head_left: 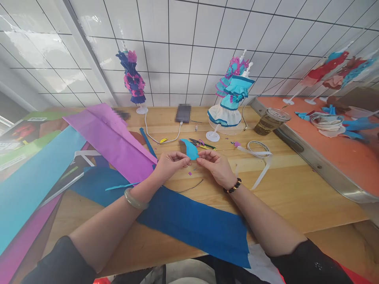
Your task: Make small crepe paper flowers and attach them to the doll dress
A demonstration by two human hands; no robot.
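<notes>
Both hands meet over the middle of the wooden table (296,189) and pinch a small light blue paper piece (190,149) between them. My left hand (170,165) grips its lower left edge with fingers curled. My right hand (215,165) holds the right edge with thumb and fingers closed. A long dark blue crepe paper strip (189,221) lies under my forearms. A thin dark wire (191,186) lies on the wood between my wrists.
Purple paper (112,138) and light blue paper (32,177) lie at the left. Two paper-dress mannequins (134,81) (231,94) stand at the back, with a phone (183,113) on a cable. Scissors (203,144), white tape (257,152) and a plastic cup (271,121) sit near an orange-topped table (340,150).
</notes>
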